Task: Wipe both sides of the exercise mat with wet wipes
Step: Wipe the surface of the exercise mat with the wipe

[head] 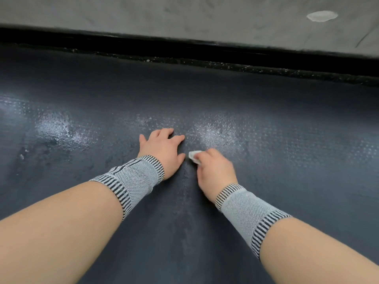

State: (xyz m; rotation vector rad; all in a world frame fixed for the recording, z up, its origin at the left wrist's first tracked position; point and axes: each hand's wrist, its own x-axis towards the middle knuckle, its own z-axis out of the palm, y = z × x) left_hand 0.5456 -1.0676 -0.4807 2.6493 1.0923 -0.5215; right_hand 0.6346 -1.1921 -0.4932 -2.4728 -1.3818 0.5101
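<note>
From the head view, the exercise mat (266, 95) fills nearly everything below the wall, and both of its ends run out past the left and right edges, so its full length is cut off. Its long axis lies across the view, left to right, with its far edge against a strip of dark speckled floor (246, 67) and a black baseboard (143, 45) under the grey wall (184, 15). The near edge is out of sight beneath the arms.

The right hand (215, 171) has its fingers curled round a small bunched wet wipe (193, 155); only a pale corner of the wipe pokes out past the knuckles, and the rest is hidden inside the grip. The wipe sits down on the mat just beside the left thumb. The fingertips themselves are tucked under and cannot be made out.

The left hand (162, 148) rests palm down on the mat, fingers spread and fairly straight, their tips slightly blurred.

Shiny damp patches (215, 134) show on the mat's dotted texture ahead of the hands and off to the left. Each wrist wears a grey knitted wristband (133, 179) with striped edges. A pale oval mark (322, 16) sits on the wall at upper right. No writing or brand can be read anywhere.
</note>
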